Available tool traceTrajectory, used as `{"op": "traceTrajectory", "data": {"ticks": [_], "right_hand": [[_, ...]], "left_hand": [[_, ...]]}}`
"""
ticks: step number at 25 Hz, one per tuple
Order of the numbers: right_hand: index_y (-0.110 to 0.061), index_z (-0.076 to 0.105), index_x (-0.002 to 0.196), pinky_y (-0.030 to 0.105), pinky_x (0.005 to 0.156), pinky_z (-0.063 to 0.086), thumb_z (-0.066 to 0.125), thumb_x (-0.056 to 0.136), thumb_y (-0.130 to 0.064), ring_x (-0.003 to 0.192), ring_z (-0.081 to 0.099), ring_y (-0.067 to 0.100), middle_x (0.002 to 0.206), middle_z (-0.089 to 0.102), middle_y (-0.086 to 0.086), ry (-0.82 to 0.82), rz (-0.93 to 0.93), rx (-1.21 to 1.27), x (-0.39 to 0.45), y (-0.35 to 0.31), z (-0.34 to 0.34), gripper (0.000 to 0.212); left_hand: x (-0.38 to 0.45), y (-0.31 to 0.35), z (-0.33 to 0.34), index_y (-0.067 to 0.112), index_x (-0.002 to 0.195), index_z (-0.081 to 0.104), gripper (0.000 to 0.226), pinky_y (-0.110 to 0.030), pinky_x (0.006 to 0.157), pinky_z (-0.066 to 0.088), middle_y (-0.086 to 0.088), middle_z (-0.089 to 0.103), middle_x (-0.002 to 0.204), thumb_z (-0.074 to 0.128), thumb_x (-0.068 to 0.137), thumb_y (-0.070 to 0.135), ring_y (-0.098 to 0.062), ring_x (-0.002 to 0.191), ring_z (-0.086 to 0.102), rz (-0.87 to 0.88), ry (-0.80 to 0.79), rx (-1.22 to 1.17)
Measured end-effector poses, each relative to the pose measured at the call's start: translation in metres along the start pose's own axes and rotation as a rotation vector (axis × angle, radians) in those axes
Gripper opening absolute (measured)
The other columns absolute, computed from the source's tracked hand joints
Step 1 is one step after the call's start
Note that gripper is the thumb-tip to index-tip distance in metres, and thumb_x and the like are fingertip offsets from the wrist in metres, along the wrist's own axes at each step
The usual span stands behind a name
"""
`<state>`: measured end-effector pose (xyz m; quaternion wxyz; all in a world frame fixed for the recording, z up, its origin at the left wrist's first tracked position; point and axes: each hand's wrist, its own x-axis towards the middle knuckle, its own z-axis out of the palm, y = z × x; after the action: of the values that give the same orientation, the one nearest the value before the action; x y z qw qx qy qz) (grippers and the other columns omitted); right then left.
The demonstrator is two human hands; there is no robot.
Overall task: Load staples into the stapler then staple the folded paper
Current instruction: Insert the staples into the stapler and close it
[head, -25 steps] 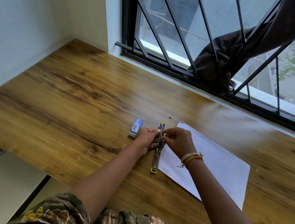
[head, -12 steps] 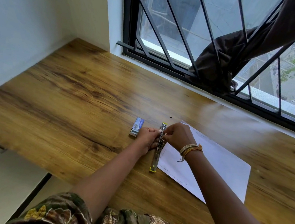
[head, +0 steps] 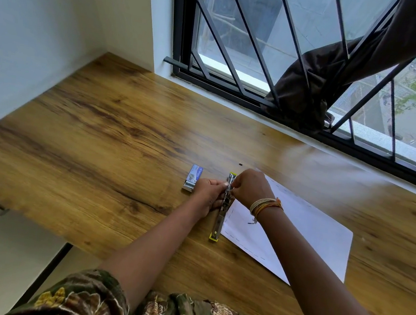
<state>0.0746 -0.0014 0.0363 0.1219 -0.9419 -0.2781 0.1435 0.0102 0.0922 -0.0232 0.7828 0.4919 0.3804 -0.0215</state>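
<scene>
Wood-grain surface (head: 100,131): warm brown top that carries everything; the stapler serves as landmark below.
Stapler (head: 222,211): lies opened out flat in a long thin line on the surface, yellow tips at the far and near ends, metal channel facing up.
Left hand (head: 208,196): on the stapler's left side, fingers curled against its middle and gripping it.
Right hand (head: 250,187): on the stapler's right side near its far end, fingers bunched in a pinch at the metal channel; what they pinch is too small to tell.
Bracelets (head: 265,205): a band of thread loops on the right wrist, just right of the stapler.
Paper (head: 309,238): white sheet flat on the surface to the stapler's right, its left edge touching or just beside the stapler's near half, a faint dashed line along its borders.
Staple box (head: 193,177): small blue and white box left of the stapler's far end, just beyond the left hand.
Small dark speck (head: 240,164): on the surface just past the stapler's far tip.
Window grille (head: 240,56): black bars well beyond the stapler, a dark cloth (head: 315,86) draped through them.
</scene>
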Motion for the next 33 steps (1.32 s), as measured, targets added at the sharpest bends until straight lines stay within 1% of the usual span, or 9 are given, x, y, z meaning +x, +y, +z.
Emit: {"op": "traceTrajectory", "data": {"ticks": [5, 12, 17, 20, 22, 25, 27, 30, 33], "right_hand": [[-0.003, 0.074, 0.082, 0.037, 0.063, 0.06, 0.065, 0.071, -0.01, 0.067, 0.067, 0.029, 0.077, 0.071, 0.017, 0.006, 0.027, -0.029, 0.0, -0.003, 0.003, 0.016], [-0.007, 0.074, 0.086, 0.039, 0.068, 0.06, 0.062, 0.077, -0.011, 0.075, 0.066, 0.03, 0.086, 0.071, 0.015, 0.007, 0.025, -0.068, 0.002, 0.0, 0.007, 0.015], [-0.013, 0.078, 0.092, 0.025, 0.073, 0.053, 0.071, 0.074, -0.01, 0.076, 0.068, 0.019, 0.087, 0.076, 0.008, 0.018, -0.006, 0.133, -0.008, 0.007, 0.0, 0.019], [-0.012, 0.074, 0.102, 0.029, 0.084, 0.055, 0.075, 0.074, -0.012, 0.079, 0.069, 0.014, 0.087, 0.076, 0.006, 0.035, -0.01, 0.269, -0.015, 0.017, -0.002, 0.028], [-0.014, 0.074, 0.104, 0.032, 0.084, 0.055, 0.072, 0.077, -0.01, 0.078, 0.069, 0.013, 0.087, 0.076, 0.004, 0.12, -0.076, 0.289, -0.021, 0.026, 0.0, 0.027], [-0.021, 0.075, 0.099, 0.037, 0.068, 0.058, 0.063, 0.084, -0.002, 0.082, 0.067, 0.021, 0.1, 0.072, 0.006, 0.245, -0.325, 0.035, -0.03, 0.037, 0.005, 0.028], [-0.026, 0.076, 0.094, 0.038, 0.064, 0.057, 0.063, 0.082, 0.001, 0.087, 0.065, 0.028, 0.109, 0.068, 0.01, 0.277, -0.432, -0.128, -0.033, 0.041, 0.009, 0.033], [-0.027, 0.075, 0.092, 0.039, 0.072, 0.055, 0.068, 0.076, 0.003, 0.088, 0.064, 0.032, 0.112, 0.066, 0.015, 0.364, -0.507, -0.261, -0.034, 0.044, 0.014, 0.036], [-0.025, 0.074, 0.098, 0.043, 0.083, 0.053, 0.063, 0.074, 0.006, 0.094, 0.062, 0.034, 0.116, 0.063, 0.019, 0.42, -0.534, -0.35, -0.03, 0.045, 0.015, 0.041]], "left_hand": [[0.001, 0.0, -0.001, 0.007, 0.085, 0.064, 0.007, -0.019, 0.041, 0.046, -0.008, 0.06, 0.067, 0.061, 0.09, 0.01, -0.014, 0.054, 0.053, 0.001, -0.005, 0.003], [0.004, 0.0, 0.0, 0.009, 0.084, 0.064, 0.007, -0.017, 0.039, 0.044, -0.007, 0.06, 0.066, 0.062, 0.09, 0.01, -0.012, 0.052, 0.052, -0.008, 0.007, 0.008], [0.004, 0.001, 0.001, 0.008, 0.083, 0.063, 0.007, -0.015, 0.034, 0.04, -0.002, 0.061, 0.054, 0.062, 0.09, 0.009, -0.006, 0.038, 0.052, -0.013, 0.019, -0.004], [0.003, 0.002, 0.002, 0.011, 0.082, 0.062, 0.008, -0.016, 0.035, 0.042, -0.008, 0.065, 0.068, 0.063, 0.09, 0.011, -0.013, 0.051, 0.057, -0.021, 0.041, 0.001], [0.004, 0.001, 0.003, 0.011, 0.083, 0.063, 0.008, -0.019, 0.041, 0.047, -0.015, 0.07, 0.082, 0.062, 0.09, 0.011, -0.021, 0.065, 0.064, -0.026, 0.034, -0.008], [0.004, 0.0, 0.004, 0.009, 0.086, 0.064, 0.005, -0.027, 0.053, 0.052, -0.023, 0.072, 0.095, 0.062, 0.09, 0.011, -0.031, 0.082, 0.068, -0.031, 0.033, -0.003], [0.005, 0.0, 0.004, 0.009, 0.089, 0.065, 0.004, -0.025, 0.048, 0.051, -0.024, 0.071, 0.099, 0.063, 0.09, 0.013, -0.031, 0.083, 0.068, -0.032, 0.042, 0.013], [0.003, 0.001, 0.002, 0.009, 0.09, 0.065, 0.005, -0.017, 0.037, 0.045, -0.018, 0.069, 0.085, 0.063, 0.09, 0.013, -0.021, 0.065, 0.062, -0.028, 0.046, 0.016], [0.003, 0.001, 0.002, 0.007, 0.093, 0.065, 0.006, -0.022, 0.044, 0.049, -0.016, 0.072, 0.08, 0.062, 0.09, 0.012, -0.02, 0.065, 0.066, -0.031, 0.025, -0.004]]}}
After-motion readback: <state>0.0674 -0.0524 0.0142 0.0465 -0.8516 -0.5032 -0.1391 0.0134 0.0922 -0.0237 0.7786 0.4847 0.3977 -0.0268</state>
